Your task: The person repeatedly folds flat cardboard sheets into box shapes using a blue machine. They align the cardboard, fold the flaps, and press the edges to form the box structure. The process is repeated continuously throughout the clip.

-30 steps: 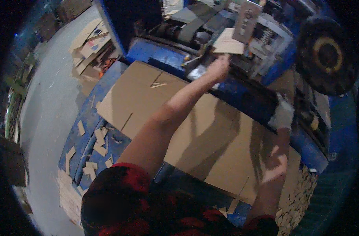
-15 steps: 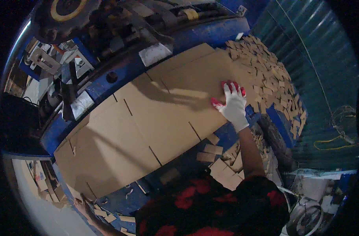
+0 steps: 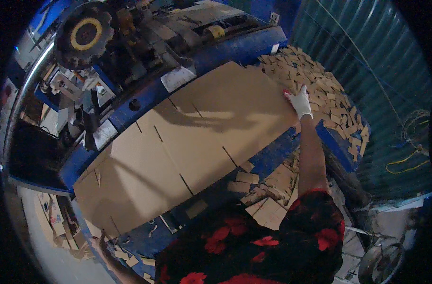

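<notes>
The person wears a dark shirt (image 3: 273,258) that looks black, with big red flowers (image 3: 265,242) printed on it. Some flowers are round and bright, and some are dim in the shade. The right sleeve (image 3: 320,213) is short and wide, with red on it too, and the right arm (image 3: 313,151) is bare below it. The right hand (image 3: 300,102) has on a white glove (image 3: 303,106) with some red at one edge. The left hand (image 3: 100,243) is bare.
</notes>
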The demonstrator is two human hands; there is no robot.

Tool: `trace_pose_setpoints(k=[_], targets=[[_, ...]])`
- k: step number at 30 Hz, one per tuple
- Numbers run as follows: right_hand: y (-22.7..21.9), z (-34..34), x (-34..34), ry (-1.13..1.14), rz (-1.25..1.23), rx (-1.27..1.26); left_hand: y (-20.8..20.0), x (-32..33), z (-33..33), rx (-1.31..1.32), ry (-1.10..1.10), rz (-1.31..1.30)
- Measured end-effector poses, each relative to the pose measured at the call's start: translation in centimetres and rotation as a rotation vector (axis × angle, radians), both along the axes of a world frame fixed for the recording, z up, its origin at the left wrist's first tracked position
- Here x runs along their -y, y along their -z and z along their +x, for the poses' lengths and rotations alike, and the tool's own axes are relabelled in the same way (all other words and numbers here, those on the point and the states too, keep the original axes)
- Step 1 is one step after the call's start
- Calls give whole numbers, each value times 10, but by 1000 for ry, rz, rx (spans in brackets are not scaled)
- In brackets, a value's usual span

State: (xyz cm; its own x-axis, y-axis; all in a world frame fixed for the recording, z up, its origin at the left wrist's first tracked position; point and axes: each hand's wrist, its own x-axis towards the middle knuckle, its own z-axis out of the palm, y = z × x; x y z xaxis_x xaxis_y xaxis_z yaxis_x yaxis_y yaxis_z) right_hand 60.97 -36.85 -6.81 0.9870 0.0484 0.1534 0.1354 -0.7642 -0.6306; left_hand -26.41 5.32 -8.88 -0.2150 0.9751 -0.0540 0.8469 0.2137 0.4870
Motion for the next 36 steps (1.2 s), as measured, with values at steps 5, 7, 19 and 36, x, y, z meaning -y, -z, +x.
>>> trace_pose_setpoints(k=[5, 7, 19, 36], targets=[[18, 16, 25, -198, 162, -343, -5, -3, -10, 183, 57, 77], [18, 10, 45, -177, 213, -428, -18, 7, -1, 182, 98, 120], [-215, -79, 12, -471, -6, 305, -43, 84, 106, 1416, 314, 127], [-45, -280, -130, -1514, -866, 623, -36, 149, 267, -409, 929, 582]])
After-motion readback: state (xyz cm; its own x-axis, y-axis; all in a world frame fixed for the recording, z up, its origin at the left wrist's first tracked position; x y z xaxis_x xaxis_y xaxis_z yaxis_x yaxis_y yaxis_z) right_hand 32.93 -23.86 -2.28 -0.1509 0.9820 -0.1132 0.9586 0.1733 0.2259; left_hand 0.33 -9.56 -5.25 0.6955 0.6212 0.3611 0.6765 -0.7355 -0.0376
